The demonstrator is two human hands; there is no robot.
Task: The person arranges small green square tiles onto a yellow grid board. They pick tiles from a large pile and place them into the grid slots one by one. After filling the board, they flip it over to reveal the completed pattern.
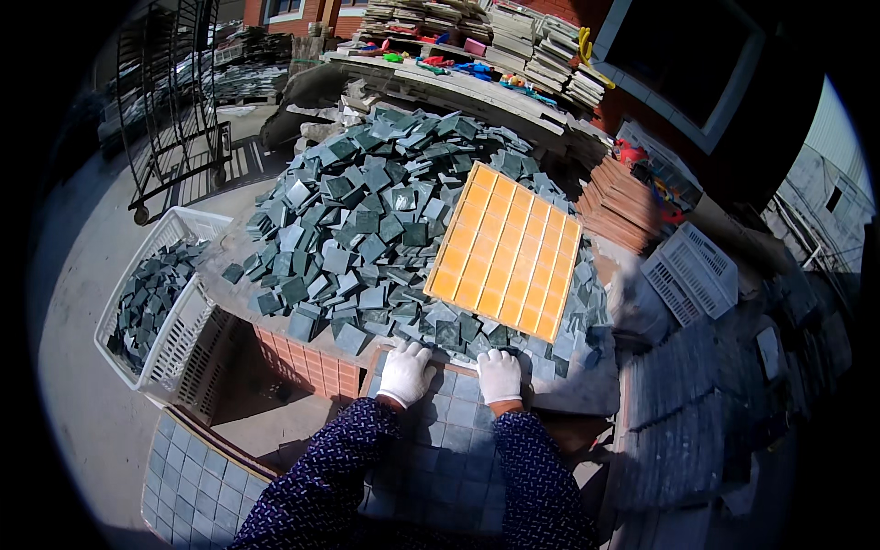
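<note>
Both my hands wear white gloves and lie at the far edge of a tray [456, 368] in front of me. Square grey-green tiles [449, 412] fill it in rows, partly in the shadow of my arms. My left hand [406, 374] has its fingers curled over that edge near the left corner. Further right, my right hand [500, 376] grips the same edge, its fingertips partly hidden. Just beyond my hands spreads a big heap of loose tiles [367, 215]. A yellow-orange grid mould [504, 249] with square cells rests tilted on the heap's right side.
White plastic crates [165, 362] with loose tiles stand at left, above another tile-filled tray [197, 481]. Stacked sheets [674, 422] and an upturned white crate [692, 272] are at right. Behind the heap, a board [440, 82] bears colourful tools; a wheeled rack [170, 110] stands far left.
</note>
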